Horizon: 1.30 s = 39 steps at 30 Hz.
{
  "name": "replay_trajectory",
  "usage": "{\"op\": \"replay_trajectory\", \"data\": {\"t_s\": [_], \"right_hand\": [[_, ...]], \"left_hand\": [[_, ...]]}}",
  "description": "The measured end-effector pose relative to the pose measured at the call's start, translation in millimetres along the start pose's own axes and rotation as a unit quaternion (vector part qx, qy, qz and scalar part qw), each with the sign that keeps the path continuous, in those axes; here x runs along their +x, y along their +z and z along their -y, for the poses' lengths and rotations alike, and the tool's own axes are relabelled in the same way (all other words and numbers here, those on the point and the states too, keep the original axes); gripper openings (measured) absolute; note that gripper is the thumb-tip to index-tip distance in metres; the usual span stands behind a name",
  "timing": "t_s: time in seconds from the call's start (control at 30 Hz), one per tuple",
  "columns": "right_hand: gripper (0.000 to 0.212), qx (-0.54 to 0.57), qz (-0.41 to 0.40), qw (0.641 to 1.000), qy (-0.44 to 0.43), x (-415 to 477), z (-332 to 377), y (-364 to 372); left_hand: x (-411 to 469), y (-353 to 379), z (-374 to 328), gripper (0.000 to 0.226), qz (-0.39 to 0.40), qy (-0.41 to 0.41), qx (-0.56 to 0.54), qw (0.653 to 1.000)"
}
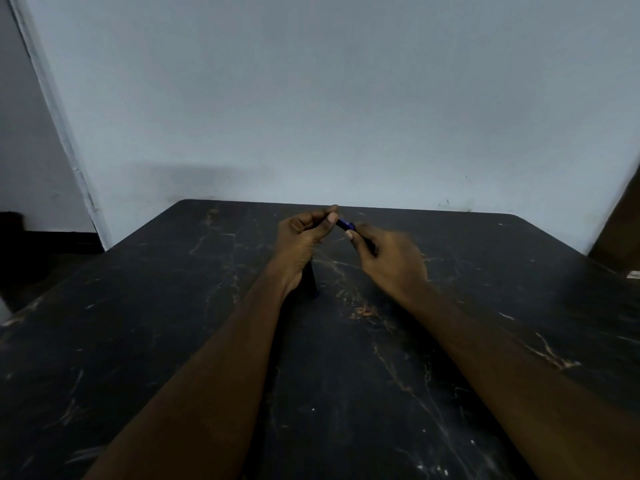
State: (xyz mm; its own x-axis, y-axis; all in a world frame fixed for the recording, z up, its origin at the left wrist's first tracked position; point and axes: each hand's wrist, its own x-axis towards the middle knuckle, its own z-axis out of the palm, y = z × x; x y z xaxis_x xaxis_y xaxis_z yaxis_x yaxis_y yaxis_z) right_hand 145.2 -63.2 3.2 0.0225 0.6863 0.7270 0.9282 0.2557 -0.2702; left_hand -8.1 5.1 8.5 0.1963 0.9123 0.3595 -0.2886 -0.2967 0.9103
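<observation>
Both my hands are raised above the dark table [173, 341], close together near its far edge. Between them is a small dark blue cylindrical object [345, 224] with pale print, like a pen or marker part. My left hand [304, 240] pinches one end of it with thumb and fingertips. My right hand [388, 261] grips the other end, its fingers curled round it. A dark slim piece [310, 278] sticks down below my left palm; whether it belongs to the same object I cannot tell.
The black table is scratched and worn, with rounded far corners. A pale wall [311, 98] stands right behind it. A brown panel [620, 230] stands at the right edge, and a dark floor area lies at the left.
</observation>
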Motion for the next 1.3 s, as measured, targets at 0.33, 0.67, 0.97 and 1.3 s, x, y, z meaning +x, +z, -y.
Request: {"op": "replay_trajectory", "data": {"t_s": [0.33,0.67,0.97,1.3], "right_hand": [[0.032,-0.008,0.003,0.998,0.061,-4,-10,0],[0.041,0.022,-0.02,0.994,0.104,-3,-19,1],[0.04,0.033,-0.025,0.991,0.126,-3,-24,1],[0.018,0.077,0.007,0.989,0.128,0,-21,1]], "left_hand": [[9,-37,-14,0.023,-0.216,-0.039,0.018,0.975],[3,-62,-8,0.03,-0.165,-0.083,0.518,0.835],[6,-68,-9,0.038,-0.14,-0.133,0.55,0.813],[2,-55,-10,0.032,-0.196,-0.05,0.454,0.868]]}}
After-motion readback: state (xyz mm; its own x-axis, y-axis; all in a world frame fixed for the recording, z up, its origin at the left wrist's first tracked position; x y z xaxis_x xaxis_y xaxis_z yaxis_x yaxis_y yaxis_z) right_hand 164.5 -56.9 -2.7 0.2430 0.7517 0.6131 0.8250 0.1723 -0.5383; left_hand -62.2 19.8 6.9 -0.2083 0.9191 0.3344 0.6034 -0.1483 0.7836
